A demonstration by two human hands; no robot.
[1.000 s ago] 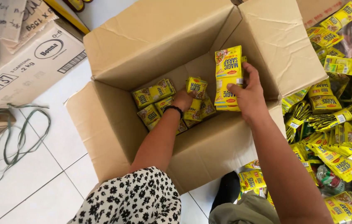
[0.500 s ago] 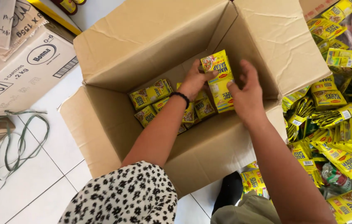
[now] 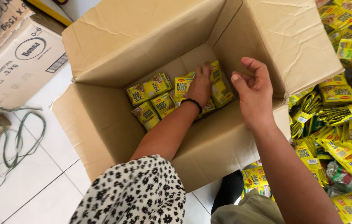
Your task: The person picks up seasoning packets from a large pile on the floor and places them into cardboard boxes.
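— Where are the hands?
— The left hand [image 3: 201, 82] reaches deep into the open cardboard box [image 3: 114, 45], fingers pressed down on the yellow sachets [image 3: 162, 101] lying on its floor. The right hand [image 3: 254, 93] hovers at the rim, loosely curled, holding nothing.
— And around them?
— A heap of yellow sachet strips [image 3: 342, 116] right of the box; a printed white carton [image 3: 16, 62] and green strapping [image 3: 14, 141] on the white tiles, left.
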